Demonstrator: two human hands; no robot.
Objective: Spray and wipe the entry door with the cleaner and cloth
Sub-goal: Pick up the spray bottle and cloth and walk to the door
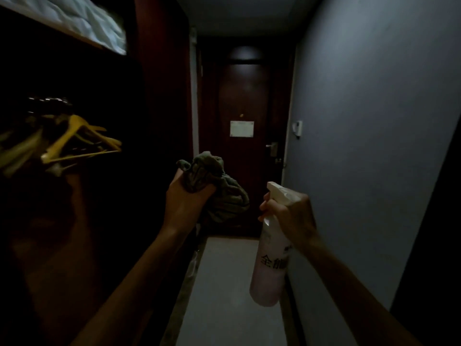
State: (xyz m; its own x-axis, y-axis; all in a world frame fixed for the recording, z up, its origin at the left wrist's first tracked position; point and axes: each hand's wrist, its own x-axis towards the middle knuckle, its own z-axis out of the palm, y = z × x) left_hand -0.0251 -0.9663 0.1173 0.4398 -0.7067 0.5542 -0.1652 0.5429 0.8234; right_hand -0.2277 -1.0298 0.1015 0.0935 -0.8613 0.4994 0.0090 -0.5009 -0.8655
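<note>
Hands (185, 196) (290, 212) hold cloth (214, 186) and spray bottle (270, 265) facing door (243, 96).

We see little light here. A grey-blue wall (361, 121) runs along our right, a small white box (297, 128) fixed to it. The floor (224, 283) is pale. On our left, a dark closet (87, 221) holds yellow hangers (82, 143), with white bedding (87, 23) on the shelf (62, 31) above. A dark door (243, 96) closes the far end.
</note>
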